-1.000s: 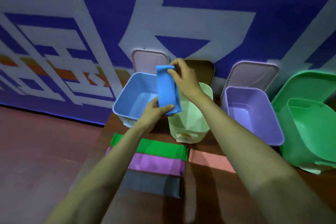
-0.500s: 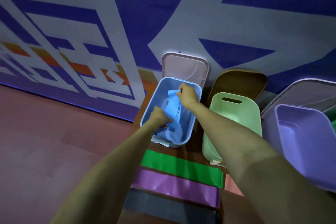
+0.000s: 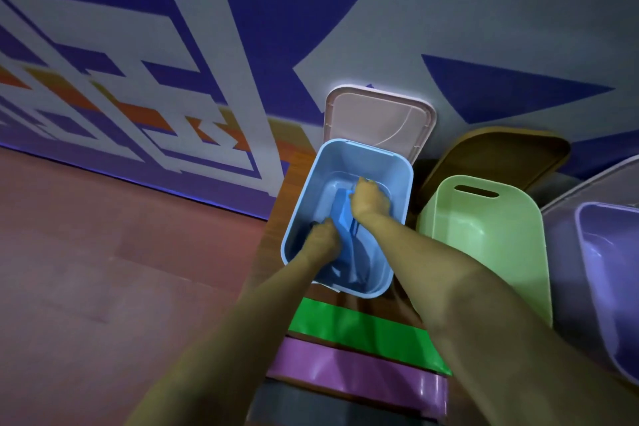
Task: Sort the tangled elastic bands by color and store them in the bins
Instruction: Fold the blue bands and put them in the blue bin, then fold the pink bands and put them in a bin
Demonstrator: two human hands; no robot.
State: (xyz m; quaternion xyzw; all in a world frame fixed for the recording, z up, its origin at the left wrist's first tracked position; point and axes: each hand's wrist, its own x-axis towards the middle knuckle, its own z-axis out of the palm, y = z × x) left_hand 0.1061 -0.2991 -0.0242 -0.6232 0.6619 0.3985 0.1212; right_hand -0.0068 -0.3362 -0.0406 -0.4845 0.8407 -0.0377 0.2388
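Just right of the frame's centre, the blue bin (image 3: 311, 190) stands open on the wooden table (image 3: 280, 199), its long axis running from lower left to upper right. Both hands are down inside it. The blue band (image 3: 342, 230) lies in there as a folded strip, its length going roughly along the bin's long axis, one end pointing to the upper part of the frame and the other to the lower edge.

The right hand (image 3: 370, 201) is at the band's upper end, fingers curled down over it. The left hand (image 3: 321, 239) is at the lower left part of the strip, fingers bunched and curled against its edge. The fingertips of both hands are hidden, so I cannot tell how tight the grip is.

Behind the bin a pale pink lid (image 3: 377, 121) leans against the blue and white wall. To the right stands a light green bin (image 3: 484, 252), and a purple bin (image 3: 605, 252) is at the right edge.

Below the blue bin three flat bands lie across the table, long axes running left to right: a green band (image 3: 363, 332), then a purple band (image 3: 345, 377), then a dark grey band (image 3: 311, 405) at the bottom edge
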